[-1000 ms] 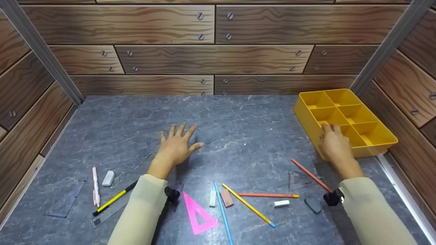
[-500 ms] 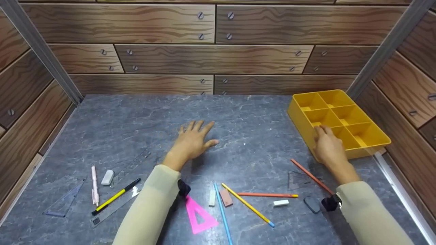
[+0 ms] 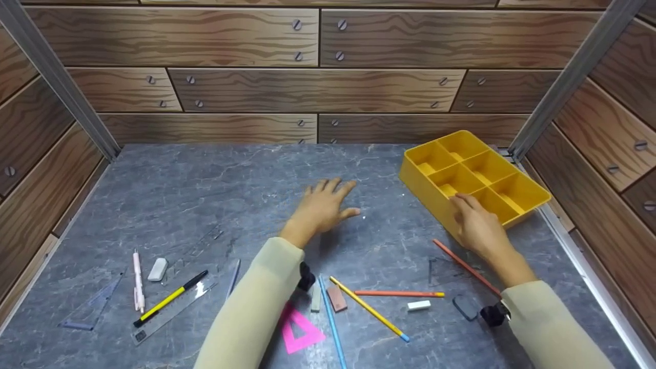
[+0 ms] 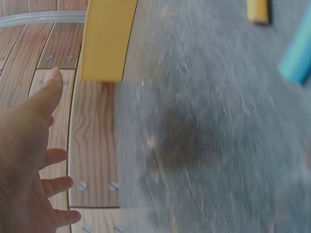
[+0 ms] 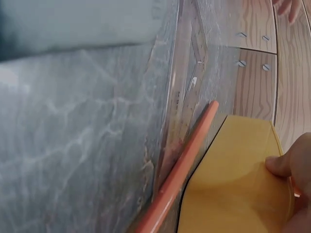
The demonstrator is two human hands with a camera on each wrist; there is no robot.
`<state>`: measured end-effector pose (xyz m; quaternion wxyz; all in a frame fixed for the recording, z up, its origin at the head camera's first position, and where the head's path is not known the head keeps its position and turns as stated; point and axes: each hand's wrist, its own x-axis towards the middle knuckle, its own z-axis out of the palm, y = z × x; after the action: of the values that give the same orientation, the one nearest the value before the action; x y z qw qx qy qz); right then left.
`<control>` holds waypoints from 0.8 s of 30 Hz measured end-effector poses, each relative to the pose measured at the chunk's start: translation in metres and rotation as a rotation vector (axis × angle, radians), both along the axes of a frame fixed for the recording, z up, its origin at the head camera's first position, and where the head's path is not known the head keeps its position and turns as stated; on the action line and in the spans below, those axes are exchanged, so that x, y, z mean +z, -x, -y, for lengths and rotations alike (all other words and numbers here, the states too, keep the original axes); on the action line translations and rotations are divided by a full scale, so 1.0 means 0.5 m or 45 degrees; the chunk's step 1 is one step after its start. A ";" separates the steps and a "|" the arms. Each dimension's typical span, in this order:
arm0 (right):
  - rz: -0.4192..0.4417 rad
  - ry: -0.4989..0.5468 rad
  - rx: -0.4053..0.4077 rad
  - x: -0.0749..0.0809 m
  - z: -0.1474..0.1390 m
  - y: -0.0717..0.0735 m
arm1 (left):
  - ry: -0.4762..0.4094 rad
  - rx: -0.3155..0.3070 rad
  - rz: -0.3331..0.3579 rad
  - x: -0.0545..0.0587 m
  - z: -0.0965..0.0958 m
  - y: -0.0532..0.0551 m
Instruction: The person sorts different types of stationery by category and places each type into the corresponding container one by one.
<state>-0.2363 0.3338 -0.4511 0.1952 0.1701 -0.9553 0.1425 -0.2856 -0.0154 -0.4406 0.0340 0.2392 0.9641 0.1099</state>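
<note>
Pinching with my right hand (image 3: 479,225), I hold the yellow tray (image 3: 423,182), just ahead of it, by its near long wall; my left hand (image 3: 320,210), fingers spread wide, holds nothing. I judge the tray light, stiff, slightly slick, best gripped at that rim. Openings up, its long axis slants past my right hand, far left to near right.

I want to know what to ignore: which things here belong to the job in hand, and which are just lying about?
Likely the job: yellow box, gripped by the right hand; perhaps the left hand, spread nearby.

Seemingly lying about: pink triangle, blue pencil, yellow pencil, brown eraser, pink pen, among others.
</note>
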 end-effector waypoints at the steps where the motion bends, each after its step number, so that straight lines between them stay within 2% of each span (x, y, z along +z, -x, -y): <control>1: -0.010 -0.006 0.019 -0.001 0.002 0.001 | 0.000 -0.005 -0.001 0.000 -0.007 0.002; 8: -0.037 -0.042 0.114 -0.008 0.008 -0.001 | 0.013 -0.024 0.016 0.002 -0.047 0.011; 19: -0.090 -0.068 0.254 -0.007 0.020 -0.008 | 0.032 -0.040 0.008 0.013 -0.081 0.015; 24: -0.079 -0.078 0.321 -0.007 0.032 -0.010 | 0.078 -0.036 0.007 0.017 -0.093 0.018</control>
<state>-0.2314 0.3180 -0.4547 0.2000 0.2991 -0.9238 0.1311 -0.2946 0.0312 -0.4323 0.0455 0.2515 0.9634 0.0806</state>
